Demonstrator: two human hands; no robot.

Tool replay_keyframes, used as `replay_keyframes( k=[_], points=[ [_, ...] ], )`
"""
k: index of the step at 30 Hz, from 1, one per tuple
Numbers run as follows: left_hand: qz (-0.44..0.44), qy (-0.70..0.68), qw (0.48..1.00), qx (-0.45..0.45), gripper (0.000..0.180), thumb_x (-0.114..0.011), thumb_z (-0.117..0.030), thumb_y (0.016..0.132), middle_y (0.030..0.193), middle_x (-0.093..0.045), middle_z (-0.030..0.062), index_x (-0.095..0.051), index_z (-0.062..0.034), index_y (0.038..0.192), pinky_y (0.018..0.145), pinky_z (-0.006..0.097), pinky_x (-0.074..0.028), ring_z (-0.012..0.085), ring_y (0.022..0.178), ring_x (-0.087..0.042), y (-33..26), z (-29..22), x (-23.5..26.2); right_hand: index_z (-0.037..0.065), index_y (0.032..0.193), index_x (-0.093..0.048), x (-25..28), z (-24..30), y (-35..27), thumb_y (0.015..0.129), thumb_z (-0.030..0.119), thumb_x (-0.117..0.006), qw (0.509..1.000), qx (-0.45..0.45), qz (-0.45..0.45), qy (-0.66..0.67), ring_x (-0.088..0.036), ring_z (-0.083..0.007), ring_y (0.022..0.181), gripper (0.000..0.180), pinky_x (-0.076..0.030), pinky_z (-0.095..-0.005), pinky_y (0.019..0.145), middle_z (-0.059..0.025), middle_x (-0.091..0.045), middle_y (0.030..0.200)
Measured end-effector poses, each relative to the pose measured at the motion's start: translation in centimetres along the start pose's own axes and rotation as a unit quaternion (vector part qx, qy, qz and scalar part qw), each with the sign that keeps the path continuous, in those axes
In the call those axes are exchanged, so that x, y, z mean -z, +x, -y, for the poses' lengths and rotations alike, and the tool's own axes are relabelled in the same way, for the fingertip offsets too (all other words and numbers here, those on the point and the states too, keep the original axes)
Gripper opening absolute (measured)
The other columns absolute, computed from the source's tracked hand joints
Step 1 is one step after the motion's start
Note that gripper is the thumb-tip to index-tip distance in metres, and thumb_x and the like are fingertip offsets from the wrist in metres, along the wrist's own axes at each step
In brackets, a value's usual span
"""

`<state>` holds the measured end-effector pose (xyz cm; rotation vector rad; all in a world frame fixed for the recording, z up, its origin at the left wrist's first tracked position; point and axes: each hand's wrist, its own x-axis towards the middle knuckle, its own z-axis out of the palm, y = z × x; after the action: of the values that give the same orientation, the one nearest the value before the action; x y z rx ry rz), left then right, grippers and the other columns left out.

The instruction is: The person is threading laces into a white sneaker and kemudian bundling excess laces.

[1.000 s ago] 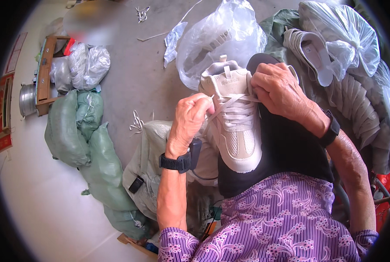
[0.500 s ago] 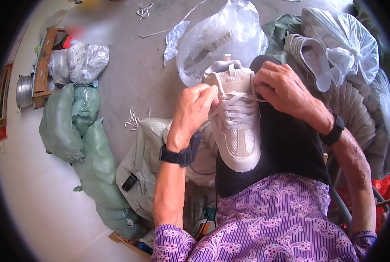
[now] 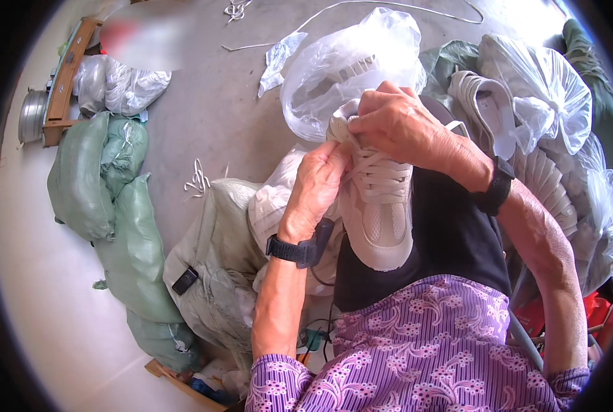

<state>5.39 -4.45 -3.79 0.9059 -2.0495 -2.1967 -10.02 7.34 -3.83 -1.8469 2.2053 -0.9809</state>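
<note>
A pale beige sneaker [image 3: 382, 237] lies on the black cloth [image 3: 451, 226] over my lap, toe toward me. White shoelaces [image 3: 383, 182] cross its front in rows. At the sneaker's left upper edge my left hand [image 3: 317, 182] is closed, thumb and fingers pinching beside the eyelets. My right hand [image 3: 406, 130] reaches across the tongue, its fingers pinched close to the left ones, and hides most of the shoe's opening. A lace loop sticks out behind my right wrist. The exact spot between the fingertips is hidden.
Clear plastic bags [image 3: 351, 75] lie beyond the sneaker. Another beige shoe [image 3: 488, 113] rests at right, beside a knotted bag [image 3: 543, 89] and stacked shoe pieces [image 3: 543, 178]. Green woven sacks [image 3: 141, 254] line the left wall. An off-white sack [image 3: 217, 233] stands by my left arm.
My right hand has moved left across the sneaker's tongue, from its right edge to the left eyelets. My left hand stays at the left edge. The view has shifted slightly.
</note>
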Motion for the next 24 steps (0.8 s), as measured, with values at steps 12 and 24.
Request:
replay_keyframes(
  k=[12, 24],
  points=[
    [-0.007, 0.012, 1.000, -0.024, 0.030, -0.055, -0.035, 0.093, 0.062, -0.040, -0.0062, -0.057, -0.0065, 0.084, 0.045, 0.019, -0.028, 0.0033, 0.050, -0.037, -0.8, -0.8, 0.4, 0.012, 0.070, -0.065, 1.7, 0.1, -0.5, 0.068, 0.012, -0.063, 0.993, 0.042, -0.014, -0.113, -0.052, -0.0216, 0.090, 0.003, -0.039, -0.0403, 0.080, 0.0006, -0.058, 0.083],
    [-0.033, -0.439, 0.892, -0.106, 0.023, -0.048, -0.019, 0.096, 0.097, -0.063, 0.0048, -0.056, -0.0081, 0.115, 0.088, 0.043, -0.046, 0.0222, 0.095, -0.059, -0.7, -0.9, 3.2, 0.007, 0.077, -0.063, 6.9, -6.8, -7.5, 0.077, 0.012, -0.058, 0.979, -0.093, -0.048, -0.178, -0.052, -0.0258, 0.085, 0.006, -0.039, -0.0388, 0.074, -0.0056, -0.054, 0.081]
  ],
)
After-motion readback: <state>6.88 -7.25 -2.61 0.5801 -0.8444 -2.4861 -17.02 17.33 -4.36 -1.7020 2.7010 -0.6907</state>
